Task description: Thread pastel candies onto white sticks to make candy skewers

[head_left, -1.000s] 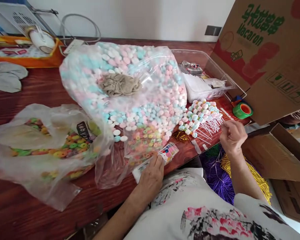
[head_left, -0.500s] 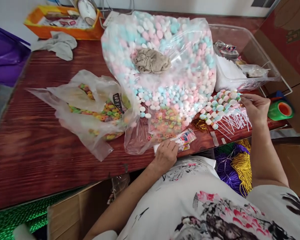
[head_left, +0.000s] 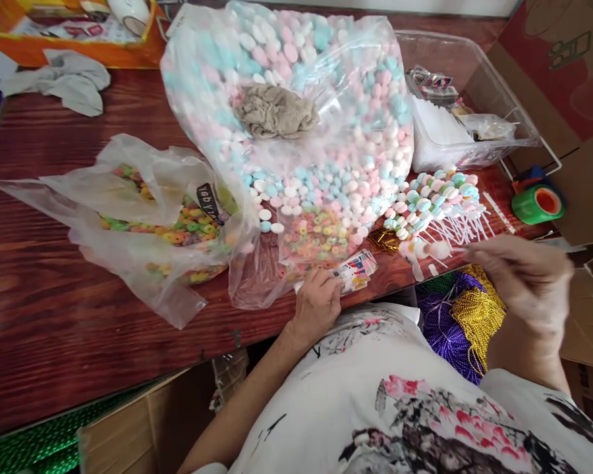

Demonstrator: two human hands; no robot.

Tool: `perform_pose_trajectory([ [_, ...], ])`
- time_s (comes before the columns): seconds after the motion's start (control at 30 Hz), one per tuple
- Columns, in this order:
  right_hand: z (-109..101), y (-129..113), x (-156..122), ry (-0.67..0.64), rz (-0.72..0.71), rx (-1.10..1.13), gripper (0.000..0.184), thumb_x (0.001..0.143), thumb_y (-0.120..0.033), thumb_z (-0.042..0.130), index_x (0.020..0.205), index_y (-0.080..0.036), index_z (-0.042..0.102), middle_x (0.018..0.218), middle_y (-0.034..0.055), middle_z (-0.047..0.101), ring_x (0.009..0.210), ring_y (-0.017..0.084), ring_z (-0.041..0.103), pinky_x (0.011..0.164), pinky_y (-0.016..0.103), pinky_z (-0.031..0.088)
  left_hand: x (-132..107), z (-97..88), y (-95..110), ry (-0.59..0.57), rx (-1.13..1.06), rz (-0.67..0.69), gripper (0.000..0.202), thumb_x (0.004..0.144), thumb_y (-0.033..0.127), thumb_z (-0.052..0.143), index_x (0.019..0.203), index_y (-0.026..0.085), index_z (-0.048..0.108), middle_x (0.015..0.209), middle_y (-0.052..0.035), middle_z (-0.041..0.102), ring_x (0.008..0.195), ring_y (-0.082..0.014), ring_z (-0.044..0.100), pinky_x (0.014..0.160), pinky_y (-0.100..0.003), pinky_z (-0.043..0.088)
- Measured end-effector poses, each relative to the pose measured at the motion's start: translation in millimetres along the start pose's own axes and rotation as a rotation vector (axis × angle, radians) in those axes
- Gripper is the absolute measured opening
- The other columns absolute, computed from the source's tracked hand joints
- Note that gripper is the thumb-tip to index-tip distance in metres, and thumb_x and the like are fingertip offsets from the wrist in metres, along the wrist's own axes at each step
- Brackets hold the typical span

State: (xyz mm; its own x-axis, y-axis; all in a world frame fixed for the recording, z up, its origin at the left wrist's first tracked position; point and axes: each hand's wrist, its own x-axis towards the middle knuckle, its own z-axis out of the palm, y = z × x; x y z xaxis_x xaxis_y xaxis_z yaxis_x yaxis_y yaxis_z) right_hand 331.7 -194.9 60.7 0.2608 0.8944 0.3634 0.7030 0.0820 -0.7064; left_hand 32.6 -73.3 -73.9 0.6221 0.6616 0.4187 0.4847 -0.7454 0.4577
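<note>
— How far are we?
— The ring bag [head_left: 143, 217] and pastel bag [head_left: 346, 118] look nearly full. Our left hand [head_left: 319, 303] rests, fingers bent, on the wrappers [head_left: 356, 270]. A heap of filled sticks [head_left: 432, 197] lies done. Our right hand [head_left: 524, 276] pinches one stick [head_left: 437, 249] over the worktop [head_left: 54, 316] edge.

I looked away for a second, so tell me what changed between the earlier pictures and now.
The right hand, which was at the skewer pile, has pulled back toward the body, pinching one skewer by its stick. The left hand stays on the packets. The big candy bag lies as it was.
</note>
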Motion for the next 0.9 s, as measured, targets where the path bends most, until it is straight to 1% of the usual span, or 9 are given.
perform_pose_trajectory([
  [0.07,15,-2,0,-0.136,-0.062,-0.062,0.015,0.086,-0.02,0.068,0.096,-0.027,0.077,0.085,0.0,0.078,0.073,0.017,0.072,0.066,0.032,0.056,1,1.8,-4,0.058,-0.063,-0.023,0.016,0.091,0.015,0.057,0.077,0.017,0.064,0.077,-0.0049,0.062,0.078,-0.0191,0.055,0.071,-0.032,0.047],
  [0.13,29,2,2,-0.222,-0.109,-0.075,0.015,0.09,-0.021,0.063,0.096,-0.025,0.076,0.084,0.0,0.078,0.074,0.016,0.073,0.068,0.031,0.057,1,0.6,-4,0.018,-0.029,-0.006,0.016,0.091,0.015,0.057,0.078,0.017,0.066,0.077,-0.0053,0.063,0.078,-0.0194,0.056,0.07,-0.032,0.047],
  [0.27,43,12,4,-0.286,-0.119,-0.067,0.017,0.093,-0.023,0.059,0.098,-0.024,0.076,0.087,0.0014,0.079,0.079,0.016,0.074,0.071,0.031,0.057,-2,-8.0,6,-0.14,0.134,0.051,0.016,0.092,0.014,0.053,0.093,0.015,0.069,0.092,-0.0095,0.068,0.086,-0.0225,0.059,0.074,-0.034,0.049],
  [0.37,43,16,4,-0.289,-0.098,-0.089,0.02,0.094,-0.025,0.057,0.098,-0.024,0.077,0.09,0.0026,0.079,0.08,0.017,0.074,0.071,0.032,0.057,-3,-11.7,8,-0.171,0.12,0.024,0.018,0.091,0.012,0.052,0.091,0.015,0.07,0.091,-0.0099,0.069,0.085,-0.0225,0.06,0.072,-0.034,0.049],
  [0.47,39,11,2,-0.277,-0.094,-0.089,0.02,0.094,-0.023,0.057,0.101,-0.026,0.076,0.095,0.003,0.079,0.085,0.018,0.074,0.074,0.034,0.057,0,-10.8,1,-0.074,-0.093,-0.053,0.017,0.092,0.017,0.056,0.081,0.016,0.069,0.08,-0.0066,0.068,0.076,-0.0186,0.061,0.068,-0.031,0.049],
  [0.6,32,4,3,-0.216,-0.113,-0.019,0.021,0.091,-0.018,0.061,0.101,-0.028,0.076,0.092,0.0017,0.078,0.083,0.017,0.072,0.074,0.033,0.057,5,-8.9,-7,0.086,-0.345,-0.112,0.012,0.09,0.021,0.064,0.08,0.017,0.069,0.074,-0.0029,0.067,0.07,-0.0142,0.062,0.065,-0.026,0.049],
  [0.7,35,9,6,-0.263,-0.127,-0.044,0.018,0.091,-0.019,0.06,0.091,-0.025,0.077,0.083,0.0023,0.077,0.073,0.016,0.071,0.067,0.032,0.057,7,-8.0,-10,0.067,-0.4,-0.108,0.012,0.091,0.022,0.065,0.081,0.017,0.07,0.074,-0.0026,0.069,0.069,-0.0134,0.064,0.064,-0.026,0.05],
  [0.83,39,14,8,-0.364,-0.077,-0.018,0.019,0.092,-0.021,0.058,0.088,-0.023,0.077,0.084,0.003,0.077,0.074,0.017,0.072,0.07,0.032,0.058,7,-6.1,-13,0.041,-0.432,-0.102,0.013,0.091,0.025,0.064,0.084,0.017,0.072,0.077,-0.0042,0.071,0.072,-0.0143,0.066,0.066,-0.026,0.052],
  [0.9,38,8,6,-0.312,-0.02,0.053,0.017,0.091,-0.02,0.061,0.088,-0.024,0.077,0.085,0.0025,0.077,0.076,0.017,0.072,0.069,0.032,0.058,6,-5.4,-15,0.046,-0.44,-0.106,0.013,0.091,0.025,0.065,0.084,0.017,0.072,0.078,-0.0046,0.071,0.072,-0.0146,0.067,0.066,-0.026,0.052],
])
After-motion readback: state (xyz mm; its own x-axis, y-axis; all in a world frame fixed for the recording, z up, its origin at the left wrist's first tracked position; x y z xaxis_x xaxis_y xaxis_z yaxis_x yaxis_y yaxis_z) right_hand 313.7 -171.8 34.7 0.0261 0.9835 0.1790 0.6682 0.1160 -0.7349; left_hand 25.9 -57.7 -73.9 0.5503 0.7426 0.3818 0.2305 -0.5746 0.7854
